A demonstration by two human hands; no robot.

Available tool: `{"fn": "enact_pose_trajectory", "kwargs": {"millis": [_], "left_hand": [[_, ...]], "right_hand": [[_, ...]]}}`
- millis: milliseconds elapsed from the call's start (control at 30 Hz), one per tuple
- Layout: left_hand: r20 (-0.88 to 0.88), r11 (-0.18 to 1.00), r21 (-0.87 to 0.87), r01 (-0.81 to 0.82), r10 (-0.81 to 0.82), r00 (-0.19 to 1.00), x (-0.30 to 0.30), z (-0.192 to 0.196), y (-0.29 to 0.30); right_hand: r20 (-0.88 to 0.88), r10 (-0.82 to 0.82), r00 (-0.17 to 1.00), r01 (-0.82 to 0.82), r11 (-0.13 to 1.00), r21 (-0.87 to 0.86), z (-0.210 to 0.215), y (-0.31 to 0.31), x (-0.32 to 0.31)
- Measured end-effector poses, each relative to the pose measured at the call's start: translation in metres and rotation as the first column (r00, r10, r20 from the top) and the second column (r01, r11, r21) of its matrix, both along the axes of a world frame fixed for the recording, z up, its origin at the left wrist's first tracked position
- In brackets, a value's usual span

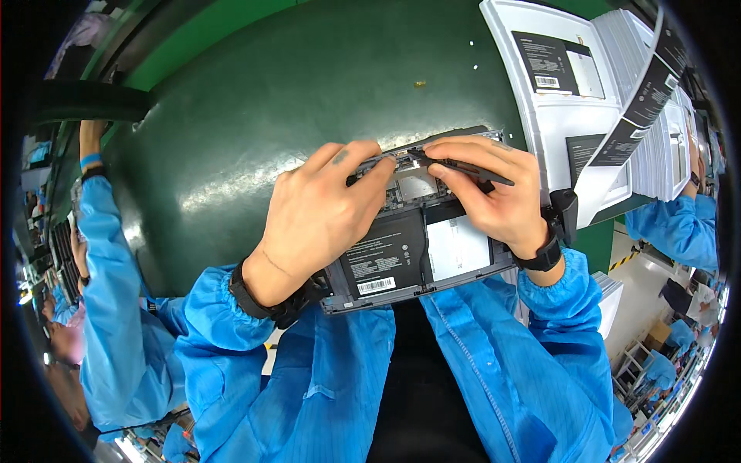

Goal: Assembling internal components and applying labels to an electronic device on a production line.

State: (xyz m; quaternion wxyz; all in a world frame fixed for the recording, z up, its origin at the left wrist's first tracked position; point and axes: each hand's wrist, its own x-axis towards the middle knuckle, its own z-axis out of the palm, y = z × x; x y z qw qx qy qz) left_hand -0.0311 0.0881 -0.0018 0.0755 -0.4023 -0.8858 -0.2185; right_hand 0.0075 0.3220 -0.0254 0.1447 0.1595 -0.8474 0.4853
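laptop chassis [417, 255], opened, underside up, dark grey; lies at the near edge of the green worktop [255, 116], its near long edge overhanging toward the person. black battery pack [384, 258] with label fills the near-left half of the chassis; white rectangular panel [457, 245] sits just right of it; circuit boards show along the far edge.

left hand [320, 212]: rests on the left part of the chassis, palm down, fingers [378, 166] stretched to the far edge and pressing there, not clenched; whether they pinch anything cannot be told. black wrist strap [258, 299] on this arm.

right hand [494, 189]: over the right far corner of the chassis, fingers closed on a thin dark tool [463, 166] held like a pen, tip pointing toward the left hand near the far edge.

stack of white trays [610, 100] with dark labels: right of the chassis, near its right far corner, crowding that side.

open room: worktop beyond and left of the chassis, bare but for a few small specks.

blue sleeve of another person [108, 255]: well left of the chassis, at the worktop's left edge.
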Motion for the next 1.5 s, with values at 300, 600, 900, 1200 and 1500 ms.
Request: {"fn": "enact_pose_trajectory", "kwargs": {"millis": [300,600,900,1200,1500], "left_hand": [[0.256,0.861,0.069,-0.504,0.473,0.843,0.050,-0.011,-0.094],[0.789,0.521,0.514,-0.682,0.026,0.614,0.096,-0.019,-0.046],[0.795,0.118,0.605,-0.788,-0.148,0.588,-0.048,-0.044,-0.046],[0.677,0.106,0.734,-0.671,-0.039,0.735,-0.249,-0.051,-0.052],[-0.094,0.664,0.626,-0.408,0.584,0.806,-0.229,-0.042,0.045]], "right_hand": [[0.146,-0.132,0.980,0.184,0.875,-0.448,-0.011,0.040,0.068],[0.209,-0.130,0.969,0.238,0.714,-0.659,-0.009,0.020,0.084],[0.139,-0.215,0.967,0.254,0.729,-0.636,0.015,0.005,0.036],[0.306,-0.324,0.895,0.279,0.943,0.182,0.002,0.004,0.038],[0.121,-0.495,0.860,0.491,0.869,0.070,-0.004,0.006,0.044]]}}
